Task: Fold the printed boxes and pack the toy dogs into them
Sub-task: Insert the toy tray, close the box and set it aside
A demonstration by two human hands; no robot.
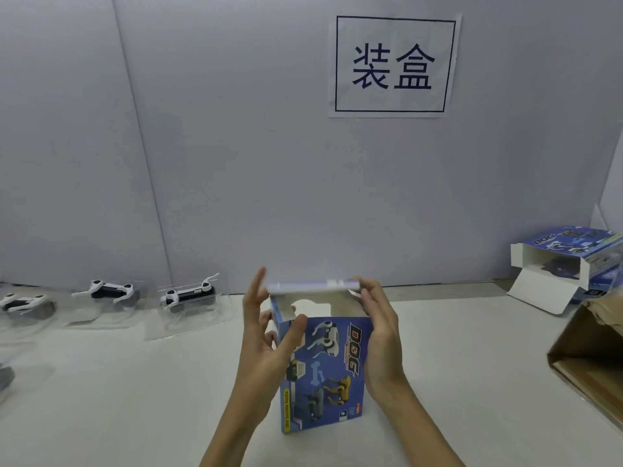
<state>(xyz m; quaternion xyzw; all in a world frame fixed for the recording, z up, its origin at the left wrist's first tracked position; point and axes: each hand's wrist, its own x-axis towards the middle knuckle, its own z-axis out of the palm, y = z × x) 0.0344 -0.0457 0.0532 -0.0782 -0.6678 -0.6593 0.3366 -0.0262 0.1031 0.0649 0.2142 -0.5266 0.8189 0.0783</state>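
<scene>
A blue printed "DOG" box (332,372) stands upright on the white table in front of me, its top end open with the lid flap (313,287) raised level above it. My left hand (266,335) holds the box's left top corner, thumb on the printed front and fingers stretched up past the flap. My right hand (377,332) grips the right side, its fingertips pinching the flap's right end. Toy dogs in clear plastic trays lie at the left: one (188,294), another (113,291) and a third (23,303).
A second blue box (569,261) lies on its side at the far right with its white flaps open. A brown cardboard carton (593,362) sits at the right edge. A paper sign (392,65) hangs on the grey wall behind.
</scene>
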